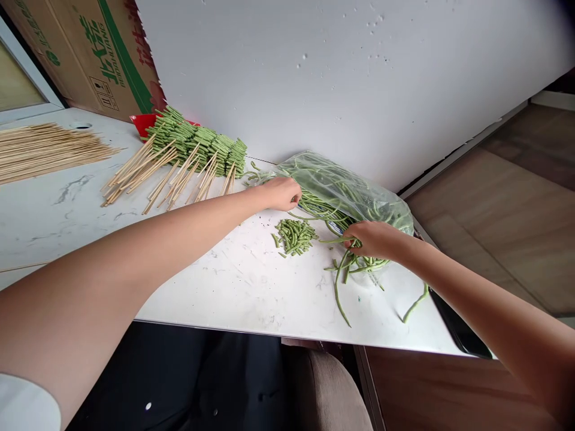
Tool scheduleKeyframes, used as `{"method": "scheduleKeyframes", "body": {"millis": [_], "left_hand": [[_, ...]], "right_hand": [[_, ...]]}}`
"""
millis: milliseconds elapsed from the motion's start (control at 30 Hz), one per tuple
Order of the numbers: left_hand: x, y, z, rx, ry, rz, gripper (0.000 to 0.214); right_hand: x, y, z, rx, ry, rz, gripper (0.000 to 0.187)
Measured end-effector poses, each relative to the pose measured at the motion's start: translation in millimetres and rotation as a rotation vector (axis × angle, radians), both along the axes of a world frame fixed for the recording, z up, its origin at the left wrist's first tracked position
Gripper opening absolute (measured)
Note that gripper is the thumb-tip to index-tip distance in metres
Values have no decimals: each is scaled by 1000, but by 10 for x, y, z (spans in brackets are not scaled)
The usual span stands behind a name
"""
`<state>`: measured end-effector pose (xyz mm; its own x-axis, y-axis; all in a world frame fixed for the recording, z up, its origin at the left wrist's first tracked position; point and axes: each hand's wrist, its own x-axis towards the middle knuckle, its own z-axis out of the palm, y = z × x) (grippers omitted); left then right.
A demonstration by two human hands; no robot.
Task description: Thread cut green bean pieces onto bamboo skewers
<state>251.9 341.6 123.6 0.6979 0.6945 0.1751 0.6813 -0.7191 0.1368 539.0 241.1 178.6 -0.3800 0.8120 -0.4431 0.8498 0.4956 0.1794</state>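
A clear plastic bag (345, 185) full of long green beans lies at the right end of the white table (233, 293). My left hand (282, 193) rests closed at the bag's mouth, fingers curled into the beans there. My right hand (371, 238) is closed round a bunch of long green beans (354, 263) that trail out of the bag toward the table's front edge. Between the two hands sits a small heap of cut bean pieces (295, 235).
Skewered bean pieces (197, 146) on bamboo sticks lie in rows at the back, by a red tray (144, 121). A pile of bare skewers (45, 151) lies far left. A cardboard box (90, 54) leans on the wall. A dark object (458, 329) sits at the table's right edge.
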Motion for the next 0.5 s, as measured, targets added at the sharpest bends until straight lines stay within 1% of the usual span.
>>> {"method": "scheduleKeyframes", "body": {"millis": [100,167,233,300,367,433,500], "left_hand": [[78,-26,1,-140,9,-25,24],[125,-45,0,-182,39,-31,18],[161,-62,-7,-196,63,-27,9],[186,-70,-14,-167,75,-29,7],[201,-68,-14,-103,84,-31,9],[203,-53,-4,-36,86,-13,12],[192,-19,10,24,82,26,17]], "right_hand": [[61,9,66,25,14,-45,19],[125,35,116,51,27,-86,23],[204,73,155,119,21,-111,27],[280,112,175,219,3,-155,32],[330,141,181,320,16,-246,36],[345,156,182,398,82,-351,39],[330,161,182,461,169,-427,40]]}}
